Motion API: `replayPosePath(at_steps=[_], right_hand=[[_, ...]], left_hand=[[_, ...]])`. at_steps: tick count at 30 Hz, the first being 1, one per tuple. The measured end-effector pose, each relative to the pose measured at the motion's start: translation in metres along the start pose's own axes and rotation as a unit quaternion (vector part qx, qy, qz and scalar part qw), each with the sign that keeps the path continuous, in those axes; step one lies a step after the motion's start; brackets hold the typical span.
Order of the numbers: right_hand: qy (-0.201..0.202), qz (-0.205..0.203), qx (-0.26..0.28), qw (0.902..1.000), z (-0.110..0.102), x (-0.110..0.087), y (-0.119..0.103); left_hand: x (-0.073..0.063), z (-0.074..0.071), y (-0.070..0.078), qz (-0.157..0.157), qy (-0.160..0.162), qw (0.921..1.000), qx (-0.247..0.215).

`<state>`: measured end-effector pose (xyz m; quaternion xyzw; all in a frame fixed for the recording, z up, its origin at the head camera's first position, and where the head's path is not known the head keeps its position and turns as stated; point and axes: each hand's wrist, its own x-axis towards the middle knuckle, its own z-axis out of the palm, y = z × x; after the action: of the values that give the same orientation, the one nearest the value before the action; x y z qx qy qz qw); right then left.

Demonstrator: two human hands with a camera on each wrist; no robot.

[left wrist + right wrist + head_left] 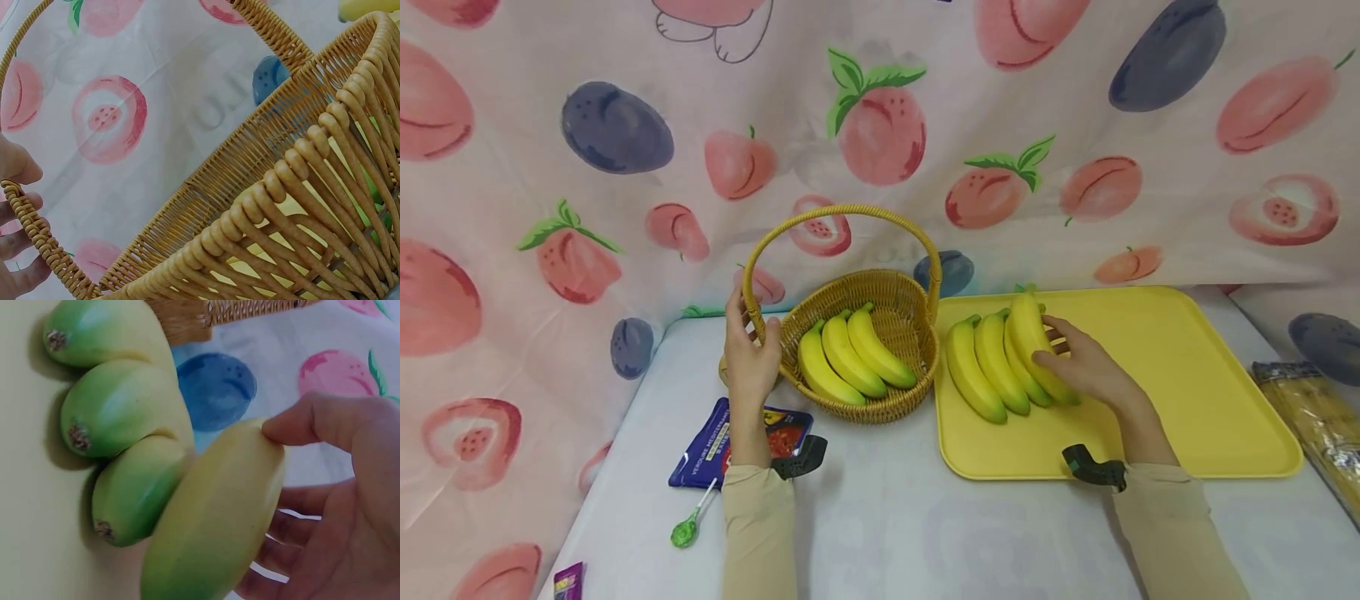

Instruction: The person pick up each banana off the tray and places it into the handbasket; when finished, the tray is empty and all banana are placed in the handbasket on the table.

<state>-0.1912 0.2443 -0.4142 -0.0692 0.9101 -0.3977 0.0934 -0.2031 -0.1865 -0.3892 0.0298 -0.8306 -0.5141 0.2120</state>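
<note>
A wicker basket with a tall arched handle stands near the back of the table, and three bananas lie inside it. My left hand holds the lower left part of that handle; the left wrist view shows the thumb on one side and fingers on the other. On the yellow tray, to the basket's right, three bananas lie side by side. Another banana is pinched between the thumb and fingers of my right hand, tilted against the rightmost one.
Left of the basket lies a blue food pouch, partly behind my left wrist. A green lollipop and a purple packet lie nearer the front. A clear pack of yellowish contents sits beyond the tray's right edge. Fruit-print cloth hangs behind.
</note>
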Motion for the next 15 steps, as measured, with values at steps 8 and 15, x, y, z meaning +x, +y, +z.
replayPosePath(at_steps=[8,15], right_hand=[[-0.038,-0.051,-0.012,0.9979,0.009,-0.005,-0.021],[-0.071,-0.082,-0.008,0.9940,0.020,-0.008,-0.038]], left_hand=[[0.000,0.000,0.003,0.001,0.004,1.0000,-0.006],[0.000,0.000,0.001,0.007,0.001,0.9999,-0.007]])
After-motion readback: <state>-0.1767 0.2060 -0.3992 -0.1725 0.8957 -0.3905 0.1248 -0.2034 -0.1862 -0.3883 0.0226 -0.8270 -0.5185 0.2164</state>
